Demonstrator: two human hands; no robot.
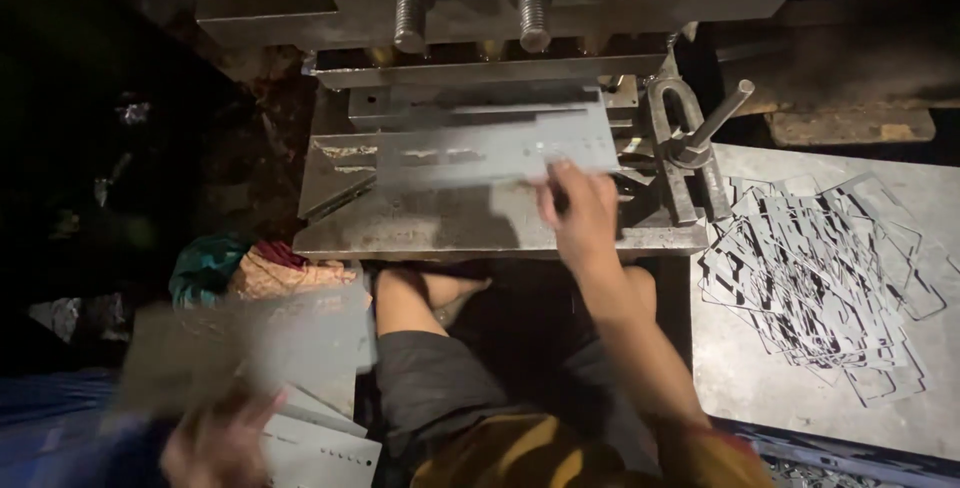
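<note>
The fingers [556, 180] of the right hand [580, 216] pinch the near edge of a punched metal strip [490, 153], which lies flat on the lower die of a heavy press [500, 98], under the upper block with its two threaded bolts [412, 10]. The left hand [218, 440] sits low at the frame's bottom, its fingers curled under a blank grey sheet [250, 348] that it lifts off a stack of sheets [320, 448] beside the person's knee; motion blur smears both hand and sheet, so the exact grip is hard to read. To the right, on a grey surface [740, 388], a loose heap of punched-out frames [820, 278] lies tangled. The chief risk, as I judge it, is the right hand lingering between the die halves should the press cycle; sharp sheet edges could also cut bare fingers, and the blurred sheet could slip from a poor hold. The left side is lost in darkness, a cloth bundle [240, 266] is only partly legible, and the press's upper part is cut off.
</note>
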